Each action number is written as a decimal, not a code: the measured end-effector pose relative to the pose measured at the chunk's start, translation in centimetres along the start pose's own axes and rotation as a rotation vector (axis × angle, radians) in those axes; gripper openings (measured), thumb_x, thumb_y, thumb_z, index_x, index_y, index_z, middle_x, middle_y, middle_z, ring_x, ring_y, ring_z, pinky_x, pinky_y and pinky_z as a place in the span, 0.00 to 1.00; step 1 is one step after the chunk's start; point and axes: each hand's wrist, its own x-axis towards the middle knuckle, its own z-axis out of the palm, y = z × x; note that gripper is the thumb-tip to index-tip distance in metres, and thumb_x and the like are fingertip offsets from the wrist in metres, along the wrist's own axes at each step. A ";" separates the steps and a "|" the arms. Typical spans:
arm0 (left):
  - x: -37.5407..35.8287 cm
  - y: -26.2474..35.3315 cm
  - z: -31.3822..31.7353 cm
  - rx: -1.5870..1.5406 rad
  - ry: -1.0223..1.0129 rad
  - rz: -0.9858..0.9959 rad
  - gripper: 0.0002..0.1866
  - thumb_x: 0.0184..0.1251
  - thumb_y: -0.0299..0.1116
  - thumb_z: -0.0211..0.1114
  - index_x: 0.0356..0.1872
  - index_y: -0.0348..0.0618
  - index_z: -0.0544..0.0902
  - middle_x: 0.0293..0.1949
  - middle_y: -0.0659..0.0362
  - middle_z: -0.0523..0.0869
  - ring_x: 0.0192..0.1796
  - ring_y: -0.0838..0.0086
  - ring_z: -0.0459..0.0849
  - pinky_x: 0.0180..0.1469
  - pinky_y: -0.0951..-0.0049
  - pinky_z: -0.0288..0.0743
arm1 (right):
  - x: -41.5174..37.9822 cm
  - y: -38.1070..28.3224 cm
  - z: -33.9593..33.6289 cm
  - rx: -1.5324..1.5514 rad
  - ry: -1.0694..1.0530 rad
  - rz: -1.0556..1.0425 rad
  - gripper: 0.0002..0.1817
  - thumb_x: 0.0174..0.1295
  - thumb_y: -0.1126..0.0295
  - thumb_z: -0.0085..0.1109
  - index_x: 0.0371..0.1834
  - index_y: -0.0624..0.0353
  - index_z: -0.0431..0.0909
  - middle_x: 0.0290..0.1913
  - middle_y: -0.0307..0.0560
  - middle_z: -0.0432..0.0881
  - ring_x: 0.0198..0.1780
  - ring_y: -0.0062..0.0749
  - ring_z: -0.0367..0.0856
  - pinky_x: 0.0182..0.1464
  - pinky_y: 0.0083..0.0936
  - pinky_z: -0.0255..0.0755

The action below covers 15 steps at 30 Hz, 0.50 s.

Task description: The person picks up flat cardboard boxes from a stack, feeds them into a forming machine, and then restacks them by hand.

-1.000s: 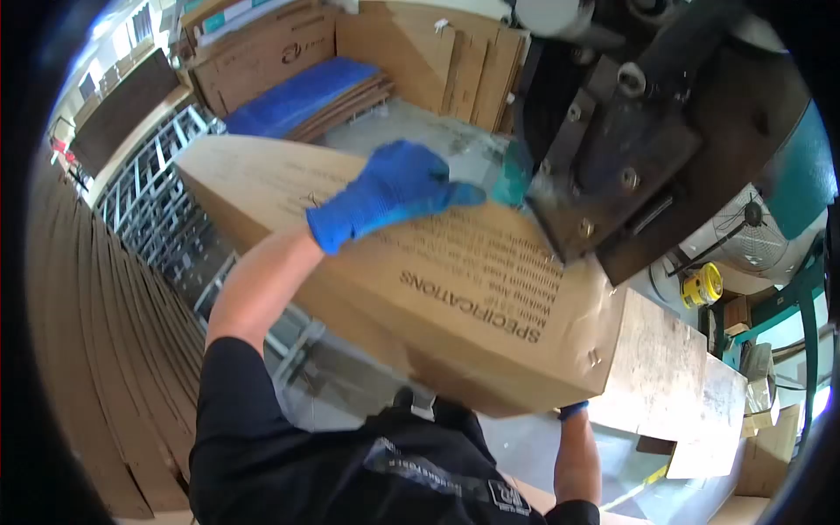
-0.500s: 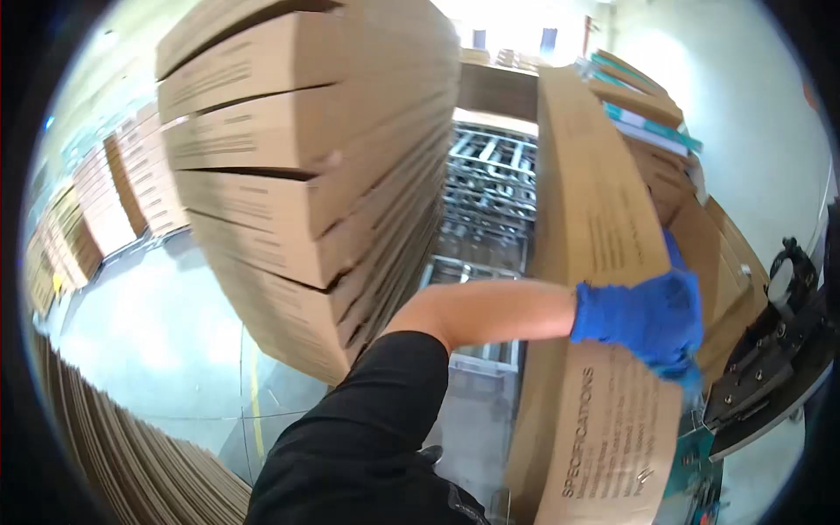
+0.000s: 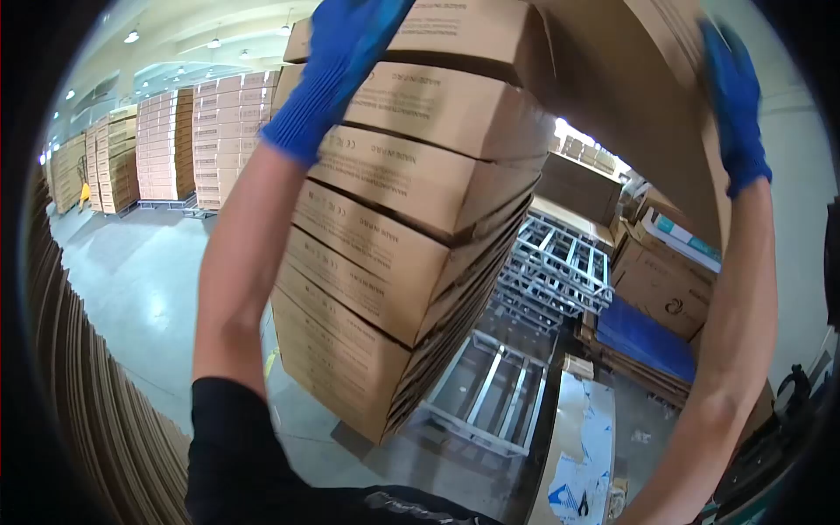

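Observation:
A long brown cardboard box (image 3: 626, 105) is raised at the upper right, tilted, with its top cut off by the frame. My right hand (image 3: 735, 101), in a blue glove, presses along the box's right side with its fingers stretched against it. My left hand (image 3: 354, 48), also blue-gloved, is up at the top edge in front of the upper boxes of a tall stack (image 3: 372, 219). Its fingertips run out of view, so whether it touches the raised box does not show. The stacked boxes carry printed text on their ends.
Metal frames (image 3: 560, 262) and a low metal rack (image 3: 490, 394) lie beyond the stack. A film-covered strip (image 3: 582, 446) with a dark tool on it is below. Flat cardboard edges (image 3: 105, 394) fill the lower left. More box stacks (image 3: 166, 144) stand far left.
The long box that stood upright at the right is now lifted and tilted toward the stack. My right hand has come into view on it; my left hand has moved from it to the upper left.

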 end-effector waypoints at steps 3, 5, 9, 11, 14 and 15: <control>-3.3 -5.8 -5.4 -0.056 -0.105 -0.070 0.24 0.71 0.39 0.61 0.63 0.38 0.74 0.61 0.54 0.79 0.60 0.72 0.78 0.62 0.73 0.72 | -4.7 -10.0 9.5 -0.186 0.000 -0.749 0.21 0.65 0.57 0.61 0.57 0.57 0.77 0.47 0.53 0.83 0.46 0.38 0.82 0.50 0.32 0.77; -4.0 -9.2 -7.9 0.044 -0.076 -0.134 0.24 0.68 0.38 0.64 0.61 0.37 0.76 0.58 0.53 0.81 0.59 0.71 0.80 0.61 0.72 0.73 | -13.0 -14.8 14.5 0.547 -0.214 -0.571 0.17 0.58 0.60 0.69 0.48 0.53 0.82 0.42 0.46 0.85 0.44 0.42 0.83 0.49 0.34 0.76; -3.3 -13.3 -9.1 0.026 -0.158 -0.157 0.27 0.68 0.41 0.65 0.64 0.39 0.74 0.62 0.52 0.78 0.65 0.68 0.75 0.65 0.70 0.70 | -23.1 -7.8 16.0 0.444 -0.859 -0.279 0.14 0.57 0.66 0.67 0.47 0.56 0.83 0.40 0.48 0.84 0.43 0.42 0.83 0.49 0.34 0.77; -3.0 -14.3 -8.3 0.021 -0.186 -0.125 0.27 0.69 0.40 0.65 0.66 0.40 0.73 0.63 0.54 0.77 0.65 0.68 0.74 0.66 0.70 0.70 | -26.4 -0.8 15.5 0.355 -0.877 -0.061 0.13 0.59 0.69 0.65 0.47 0.57 0.83 0.42 0.49 0.85 0.44 0.41 0.84 0.50 0.33 0.77; -1.9 -13.6 -4.8 0.017 -0.222 -0.045 0.26 0.71 0.35 0.62 0.68 0.40 0.70 0.64 0.55 0.76 0.65 0.71 0.74 0.67 0.71 0.68 | -28.0 11.6 15.7 0.356 -0.428 0.447 0.13 0.63 0.71 0.62 0.50 0.60 0.82 0.45 0.50 0.85 0.48 0.33 0.83 0.53 0.27 0.75; -1.3 -12.9 -3.2 0.013 -0.236 -0.034 0.27 0.71 0.34 0.63 0.69 0.40 0.70 0.64 0.55 0.76 0.65 0.71 0.75 0.67 0.71 0.68 | -26.0 13.6 14.3 0.178 -0.315 0.236 0.14 0.68 0.66 0.57 0.53 0.59 0.81 0.49 0.48 0.85 0.51 0.29 0.82 0.57 0.25 0.73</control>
